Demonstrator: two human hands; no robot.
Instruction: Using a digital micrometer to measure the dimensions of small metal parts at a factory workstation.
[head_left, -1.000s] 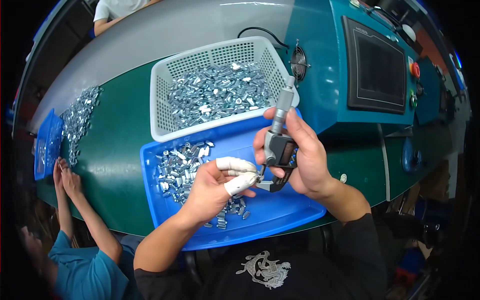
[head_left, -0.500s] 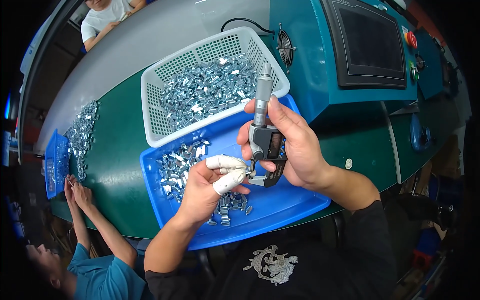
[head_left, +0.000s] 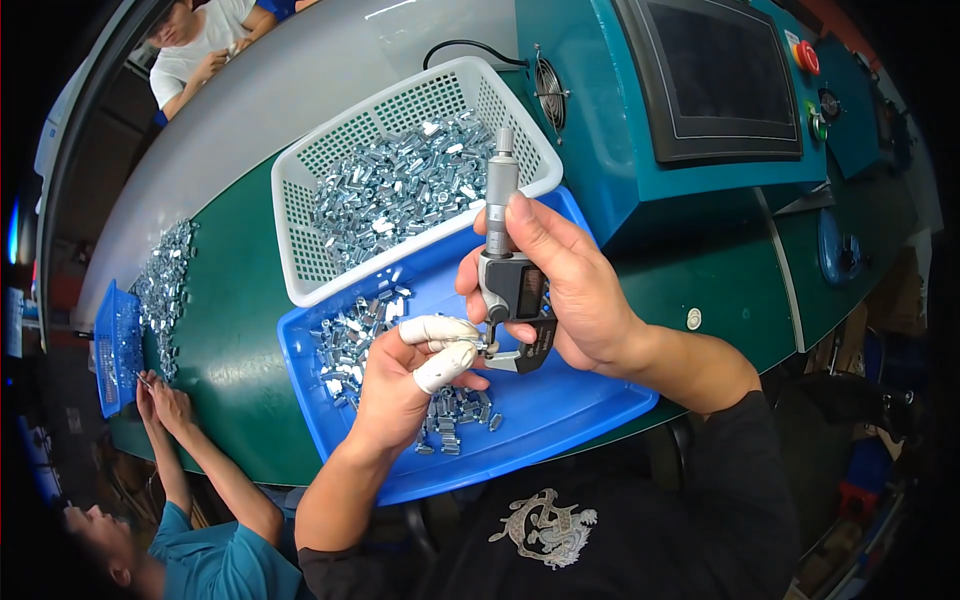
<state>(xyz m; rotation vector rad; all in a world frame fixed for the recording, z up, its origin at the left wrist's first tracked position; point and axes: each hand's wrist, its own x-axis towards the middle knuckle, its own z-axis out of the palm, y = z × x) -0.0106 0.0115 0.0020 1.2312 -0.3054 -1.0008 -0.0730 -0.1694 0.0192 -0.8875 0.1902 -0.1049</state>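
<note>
My right hand (head_left: 580, 285) is wrapped round a digital micrometer (head_left: 516, 282), held upright with its silver thimble on top and its jaw below. Two fingers of my left hand (head_left: 400, 385) wear white finger covers and pinch a small shiny metal part (head_left: 484, 345) at the jaw; my fingers hide most of it. Both hands are above a blue tray (head_left: 560, 430), where several loose metal parts (head_left: 345, 350) lie toward the left side.
Behind the tray stands a white perforated basket (head_left: 300, 250) heaped with metal parts. A teal machine (head_left: 590, 130) with a dark screen (head_left: 715, 75) is at the right. At the left, a co-worker's hands (head_left: 165, 400) are near a small blue basket (head_left: 108, 345) and a pile of parts (head_left: 168, 285).
The whole view has shifted slightly, so the basket and machine appear farther left. Both hands keep their grips, with the part still at the micrometer's jaw.
</note>
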